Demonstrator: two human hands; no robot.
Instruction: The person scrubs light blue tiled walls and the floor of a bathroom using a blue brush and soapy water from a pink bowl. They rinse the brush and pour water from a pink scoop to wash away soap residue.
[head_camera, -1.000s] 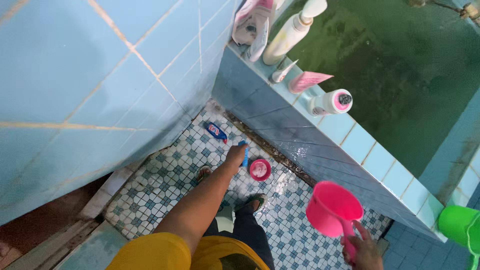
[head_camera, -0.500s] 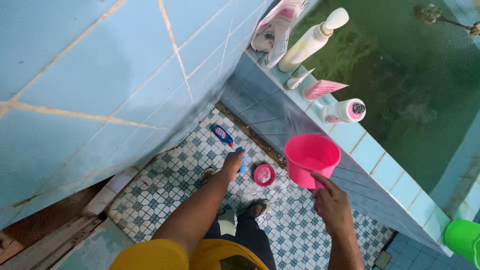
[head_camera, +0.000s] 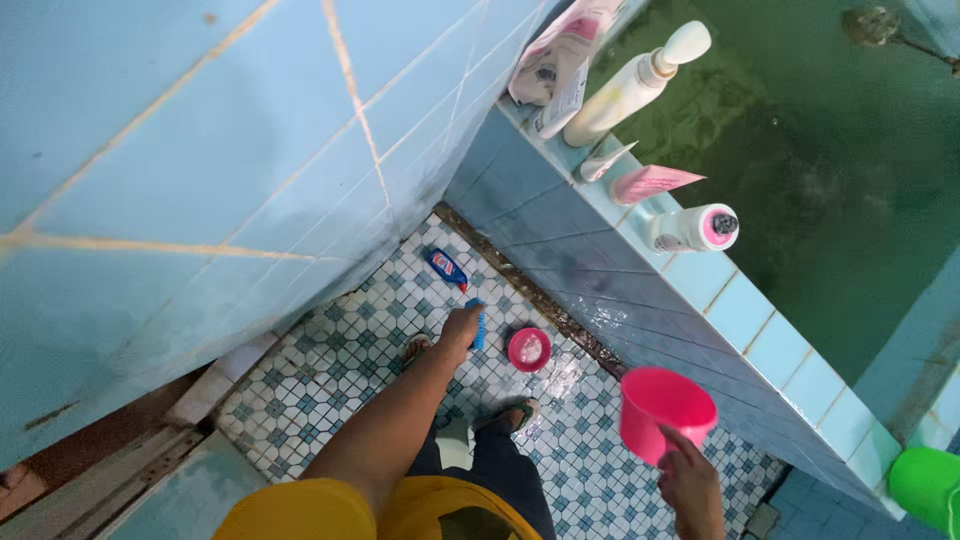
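Head view, looking straight down into a tiled wash corner.

Left hand (head_camera: 461, 327): arm stretched toward 12 o'clock, grip pinching a blue scrub brush (head_camera: 479, 322) held low over the patterned floor tiles (head_camera: 330, 370). Brush sits just at 9 o'clock of a small pink bowl (head_camera: 528, 349), which stands on the floor with pale residue inside.

Right hand (head_camera: 690, 488): low at 5 o'clock of the frame, fingers wrapped round the handle of a pink dipper (head_camera: 664, 410). Dipper mouth faces up, tilted a little toward the basin wall (head_camera: 590, 270). Whether it holds water cannot be told.

A blue bottle (head_camera: 447, 269) lies on its side on the floor at 11 o'clock of the brush, near the corner where the blue wall tiles (head_camera: 200, 160) meet the basin wall. Floor beside the bowl looks wet and shiny.

On the basin ledge (head_camera: 745, 315): a cream pump bottle (head_camera: 630, 88) lying down, a pink-and-white pouch (head_camera: 560, 55), a pink sachet (head_camera: 648, 183), a white bottle with pink cap (head_camera: 692, 229) on its side. Green water (head_camera: 820, 130) fills the basin. A green bucket (head_camera: 925, 485) sits at the 4 o'clock edge. Sandalled feet (head_camera: 510, 412) show below the bowl.
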